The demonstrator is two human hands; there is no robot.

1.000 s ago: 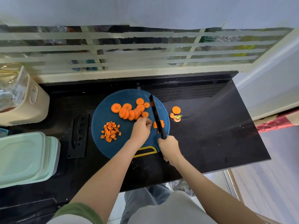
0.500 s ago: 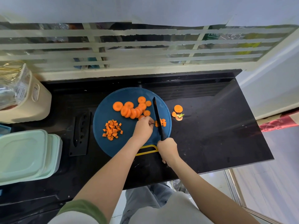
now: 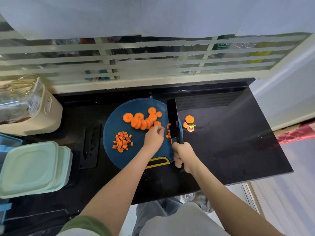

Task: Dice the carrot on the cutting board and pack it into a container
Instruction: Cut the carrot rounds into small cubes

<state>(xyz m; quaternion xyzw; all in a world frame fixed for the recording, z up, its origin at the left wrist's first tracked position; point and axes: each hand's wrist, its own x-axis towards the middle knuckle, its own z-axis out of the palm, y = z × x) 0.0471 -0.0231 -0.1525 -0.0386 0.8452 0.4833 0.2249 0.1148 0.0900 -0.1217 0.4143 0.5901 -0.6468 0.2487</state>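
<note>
A round blue cutting board (image 3: 117, 116) lies on the black counter (image 3: 230, 147). Carrot slices (image 3: 143, 120) overlap at its far side, and a pile of diced carrot (image 3: 121, 141) sits at its left. My right hand (image 3: 184, 155) grips the handle of a black knife (image 3: 173, 120), whose blade is tilted with its flat side showing. A few freshly cut carrot bits (image 3: 168, 133) lie along the blade's left edge. My left hand (image 3: 154, 137) hovers just left of them with loosely curled fingers, holding nothing.
Carrot end pieces (image 3: 189, 122) lie on the counter right of the board. A black knife sheath (image 3: 91, 145) lies left of it. Stacked pale green containers (image 3: 32, 167) stand at the near left, and a beige tub (image 3: 42, 120) behind them. The counter's edge runs near my body.
The knife blade has lifted and tilted flat side up. My left hand has let go of the carrot piece it held against the blade and drawn slightly left.
</note>
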